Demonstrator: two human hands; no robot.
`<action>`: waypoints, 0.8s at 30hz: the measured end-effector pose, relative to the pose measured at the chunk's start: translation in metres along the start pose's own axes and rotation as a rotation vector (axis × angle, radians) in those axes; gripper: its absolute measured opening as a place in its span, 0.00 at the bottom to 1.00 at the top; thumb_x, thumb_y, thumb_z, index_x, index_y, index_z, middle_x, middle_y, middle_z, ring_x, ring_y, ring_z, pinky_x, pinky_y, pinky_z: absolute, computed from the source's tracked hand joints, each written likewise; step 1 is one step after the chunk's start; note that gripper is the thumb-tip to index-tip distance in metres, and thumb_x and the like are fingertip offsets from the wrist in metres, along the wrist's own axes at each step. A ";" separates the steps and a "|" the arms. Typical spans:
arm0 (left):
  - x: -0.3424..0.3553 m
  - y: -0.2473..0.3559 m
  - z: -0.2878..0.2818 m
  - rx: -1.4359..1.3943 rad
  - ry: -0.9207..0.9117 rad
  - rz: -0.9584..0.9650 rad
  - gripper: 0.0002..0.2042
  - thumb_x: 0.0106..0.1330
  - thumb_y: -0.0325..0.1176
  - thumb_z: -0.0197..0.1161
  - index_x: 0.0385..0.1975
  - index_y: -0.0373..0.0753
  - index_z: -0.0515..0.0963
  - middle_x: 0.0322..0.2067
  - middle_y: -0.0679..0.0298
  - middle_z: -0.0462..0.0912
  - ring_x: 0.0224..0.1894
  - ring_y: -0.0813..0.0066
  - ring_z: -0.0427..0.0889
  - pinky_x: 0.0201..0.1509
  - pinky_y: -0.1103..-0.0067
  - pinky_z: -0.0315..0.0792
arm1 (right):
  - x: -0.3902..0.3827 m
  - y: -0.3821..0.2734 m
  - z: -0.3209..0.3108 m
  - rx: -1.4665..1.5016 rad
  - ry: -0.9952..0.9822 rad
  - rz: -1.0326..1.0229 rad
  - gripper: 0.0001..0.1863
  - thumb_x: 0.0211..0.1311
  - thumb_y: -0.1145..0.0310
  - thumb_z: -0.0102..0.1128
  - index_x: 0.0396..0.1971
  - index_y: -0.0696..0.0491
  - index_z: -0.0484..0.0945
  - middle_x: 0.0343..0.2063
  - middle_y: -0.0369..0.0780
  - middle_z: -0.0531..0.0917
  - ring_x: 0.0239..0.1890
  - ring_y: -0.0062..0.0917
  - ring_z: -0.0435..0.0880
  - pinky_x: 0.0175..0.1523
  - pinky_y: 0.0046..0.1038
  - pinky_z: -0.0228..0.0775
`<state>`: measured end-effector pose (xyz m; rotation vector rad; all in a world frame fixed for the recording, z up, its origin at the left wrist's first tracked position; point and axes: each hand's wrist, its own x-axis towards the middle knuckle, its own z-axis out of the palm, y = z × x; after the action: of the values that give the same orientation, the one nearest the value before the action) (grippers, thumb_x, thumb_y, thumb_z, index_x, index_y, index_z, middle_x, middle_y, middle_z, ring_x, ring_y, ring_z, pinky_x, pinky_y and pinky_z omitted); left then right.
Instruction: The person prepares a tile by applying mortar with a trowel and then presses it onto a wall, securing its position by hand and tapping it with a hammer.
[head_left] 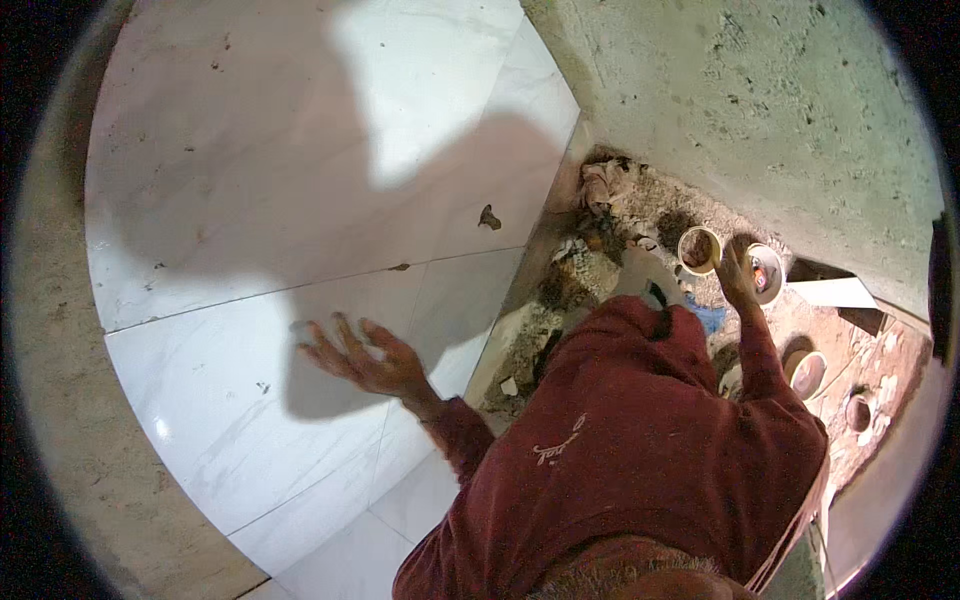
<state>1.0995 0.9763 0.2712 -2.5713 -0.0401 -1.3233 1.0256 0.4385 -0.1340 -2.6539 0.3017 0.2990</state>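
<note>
My left hand is held over the white marbled floor tiles, fingers spread, with nothing in it. On the right side, my right hand reaches down to a small round tub with a pale rim and a brown inside. Its thumb and fingers appear closed on the tub's right edge, though the fingertips are partly hidden. Close beside that hand is a second pale tub with small coloured items inside.
Rough rubble ground runs between the tiles and a bare plaster wall. Further tubs, one pale and one smaller, stand nearer on the right. A white flat piece leans by the wall. A dark flake lies on the tiles.
</note>
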 end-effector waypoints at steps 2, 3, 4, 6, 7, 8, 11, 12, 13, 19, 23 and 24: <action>0.010 -0.035 0.013 0.123 0.079 0.029 0.24 0.71 0.49 0.54 0.59 0.40 0.72 0.67 0.48 0.62 0.70 0.35 0.54 0.72 0.42 0.48 | 0.069 -0.100 -0.041 0.126 0.262 -0.202 0.33 0.70 0.56 0.52 0.70 0.52 0.57 0.68 0.51 0.60 0.70 0.50 0.55 0.73 0.45 0.48; 0.020 -0.047 0.018 0.114 0.090 0.049 0.24 0.71 0.49 0.54 0.59 0.40 0.72 0.67 0.48 0.62 0.70 0.35 0.54 0.72 0.42 0.48 | 0.103 -0.151 -0.065 0.165 0.387 -0.308 0.32 0.71 0.58 0.52 0.71 0.51 0.57 0.67 0.51 0.60 0.70 0.49 0.56 0.72 0.44 0.48; 0.032 -0.055 0.021 0.207 0.163 -0.019 0.27 0.71 0.53 0.51 0.61 0.39 0.70 0.67 0.46 0.61 0.71 0.35 0.53 0.71 0.41 0.45 | 0.130 -0.204 -0.091 0.204 0.520 -0.458 0.33 0.70 0.56 0.51 0.71 0.52 0.57 0.67 0.50 0.61 0.71 0.48 0.54 0.74 0.43 0.45; 0.054 -0.059 0.025 0.309 0.225 -0.136 0.36 0.70 0.64 0.43 0.64 0.36 0.65 0.67 0.42 0.60 0.71 0.34 0.52 0.71 0.40 0.41 | 0.188 -0.286 -0.121 0.179 0.665 -0.592 0.35 0.70 0.49 0.48 0.71 0.51 0.56 0.67 0.49 0.62 0.72 0.47 0.52 0.75 0.44 0.42; 0.055 -0.059 0.029 0.323 0.247 -0.123 0.39 0.69 0.66 0.42 0.66 0.36 0.62 0.68 0.42 0.60 0.71 0.34 0.53 0.70 0.40 0.43 | 0.210 -0.319 -0.136 0.389 0.816 -0.816 0.36 0.70 0.46 0.46 0.71 0.51 0.56 0.67 0.48 0.62 0.72 0.46 0.53 0.75 0.46 0.39; 0.052 -0.071 0.028 0.370 0.318 -0.053 0.40 0.69 0.67 0.38 0.66 0.35 0.63 0.67 0.43 0.62 0.69 0.37 0.57 0.69 0.43 0.45 | 0.210 -0.364 -0.153 0.474 0.799 -0.880 0.37 0.66 0.48 0.52 0.71 0.49 0.59 0.67 0.48 0.62 0.72 0.47 0.53 0.75 0.49 0.39; 0.051 -0.076 0.039 0.312 0.473 0.079 0.38 0.72 0.65 0.37 0.68 0.36 0.61 0.70 0.48 0.59 0.71 0.39 0.56 0.72 0.46 0.42 | 0.245 -0.470 -0.179 0.452 0.908 -0.875 0.36 0.60 0.51 0.61 0.67 0.47 0.64 0.65 0.49 0.63 0.71 0.51 0.54 0.74 0.54 0.39; 0.054 -0.068 0.042 0.319 0.461 0.075 0.37 0.72 0.63 0.38 0.69 0.36 0.59 0.70 0.47 0.59 0.71 0.39 0.56 0.71 0.46 0.43 | 0.254 -0.497 -0.185 0.593 0.960 -0.940 0.36 0.59 0.51 0.62 0.66 0.48 0.65 0.65 0.50 0.63 0.71 0.52 0.54 0.73 0.55 0.39; 0.053 -0.066 0.043 0.336 0.450 0.069 0.37 0.73 0.61 0.39 0.70 0.36 0.57 0.70 0.47 0.58 0.71 0.39 0.55 0.71 0.45 0.44 | 0.258 -0.513 -0.186 0.742 1.006 -1.012 0.36 0.58 0.51 0.63 0.65 0.48 0.66 0.65 0.50 0.63 0.70 0.53 0.54 0.73 0.55 0.39; 0.057 -0.073 0.035 0.582 0.356 -0.042 0.38 0.71 0.64 0.36 0.64 0.33 0.63 0.68 0.44 0.59 0.69 0.39 0.57 0.67 0.46 0.53 | 0.257 -0.520 -0.185 0.780 0.891 -1.024 0.37 0.56 0.51 0.63 0.65 0.48 0.66 0.64 0.50 0.63 0.70 0.54 0.54 0.73 0.58 0.37; 0.067 -0.054 0.030 0.547 0.331 -0.132 0.38 0.69 0.66 0.35 0.49 0.29 0.71 0.57 0.41 0.67 0.61 0.43 0.64 0.59 0.52 0.60 | 0.262 -0.518 -0.178 0.747 0.873 -1.095 0.39 0.50 0.50 0.68 0.63 0.47 0.69 0.64 0.50 0.64 0.68 0.55 0.59 0.72 0.58 0.38; 0.068 -0.057 0.027 0.621 0.316 -0.163 0.38 0.69 0.67 0.35 0.48 0.31 0.71 0.56 0.42 0.67 0.56 0.46 0.65 0.56 0.51 0.61 | 0.260 -0.515 -0.173 0.683 0.842 -1.135 0.39 0.46 0.47 0.70 0.61 0.44 0.71 0.63 0.51 0.63 0.67 0.56 0.60 0.72 0.59 0.40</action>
<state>1.1534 1.0319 0.3227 -1.8574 -0.5233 -1.4688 1.4345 0.7683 0.1610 -1.7367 -0.7244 -1.0707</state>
